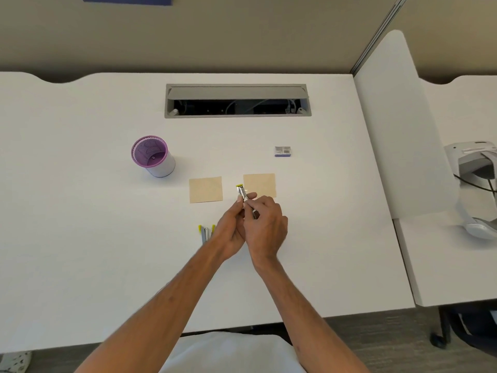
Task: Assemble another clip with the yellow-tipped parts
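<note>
Two bare hands meet above the white bench point(80, 238), just in front of the right-hand of two tan paper cards point(259, 184). The left hand point(228, 232) and right hand point(265, 227) both pinch a small metal stapler part point(242, 193) with a yellow tip; fingers cover its lower end. The other card point(205, 189) lies left. The left wrist hides part of a grey-and-yellow stapler body point(205, 232). One purple mesh cup point(153, 156) stands further left; one small staple box point(283, 151) sits behind the cards.

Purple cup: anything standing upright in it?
No, the purple cup shows only its mesh wall and floor, with one small item lying at the bottom.
</note>
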`<action>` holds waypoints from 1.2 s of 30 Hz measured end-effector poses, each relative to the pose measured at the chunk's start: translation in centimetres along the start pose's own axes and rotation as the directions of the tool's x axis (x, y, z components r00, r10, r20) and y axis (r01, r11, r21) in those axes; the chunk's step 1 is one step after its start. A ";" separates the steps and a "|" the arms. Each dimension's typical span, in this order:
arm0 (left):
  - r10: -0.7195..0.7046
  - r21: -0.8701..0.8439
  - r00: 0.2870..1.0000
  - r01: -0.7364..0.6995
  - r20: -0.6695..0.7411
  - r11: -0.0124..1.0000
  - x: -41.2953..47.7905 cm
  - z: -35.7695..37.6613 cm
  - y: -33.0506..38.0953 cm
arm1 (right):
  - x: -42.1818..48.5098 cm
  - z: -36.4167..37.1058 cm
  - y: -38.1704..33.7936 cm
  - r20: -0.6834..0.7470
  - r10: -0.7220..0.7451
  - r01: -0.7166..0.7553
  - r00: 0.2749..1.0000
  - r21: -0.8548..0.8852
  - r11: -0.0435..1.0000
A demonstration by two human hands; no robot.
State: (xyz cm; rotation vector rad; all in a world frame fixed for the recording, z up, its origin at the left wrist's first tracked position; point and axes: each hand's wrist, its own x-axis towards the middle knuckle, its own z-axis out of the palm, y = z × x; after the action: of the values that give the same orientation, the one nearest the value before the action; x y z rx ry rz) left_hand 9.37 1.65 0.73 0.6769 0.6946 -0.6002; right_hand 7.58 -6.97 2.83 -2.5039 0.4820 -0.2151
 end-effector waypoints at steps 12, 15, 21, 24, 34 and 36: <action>-0.014 0.090 1.000 0.012 0.020 0.996 0.4 0.0 -0.4 | -0.3 -0.1 1.0 0.109 -0.012 -0.003 0.994 0.137 0.991; -0.008 0.103 1.000 0.005 0.027 0.995 0.5 0.2 -0.3 | 0.0 -0.3 1.4 0.144 -0.021 0.000 0.989 0.145 0.989; -0.013 0.099 0.998 0.006 0.068 0.995 0.4 0.3 -0.3 | 0.7 -1.2 1.3 0.210 -0.045 0.006 0.977 0.185 0.983; 0.003 0.085 0.997 -0.010 0.076 0.996 0.4 0.4 -0.2 | 0.8 -2.2 1.5 0.225 -0.081 0.025 0.971 0.243 0.970; 0.034 0.138 0.997 -0.042 0.064 0.990 0.4 -0.3 -0.4 | 1.2 -4.3 3.7 0.152 -0.418 0.411 0.896 0.077 0.909; 0.033 0.126 0.999 -0.038 0.041 0.991 0.3 -0.4 -0.8 | 1.4 -4.1 3.8 0.136 -0.457 0.459 0.879 0.021 0.888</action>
State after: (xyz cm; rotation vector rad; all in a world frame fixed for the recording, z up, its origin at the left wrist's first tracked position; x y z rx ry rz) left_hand 8.92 1.36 0.00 0.7925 0.6108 -0.6267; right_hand 6.73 -12.52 4.13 -2.5878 -0.1777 -0.2165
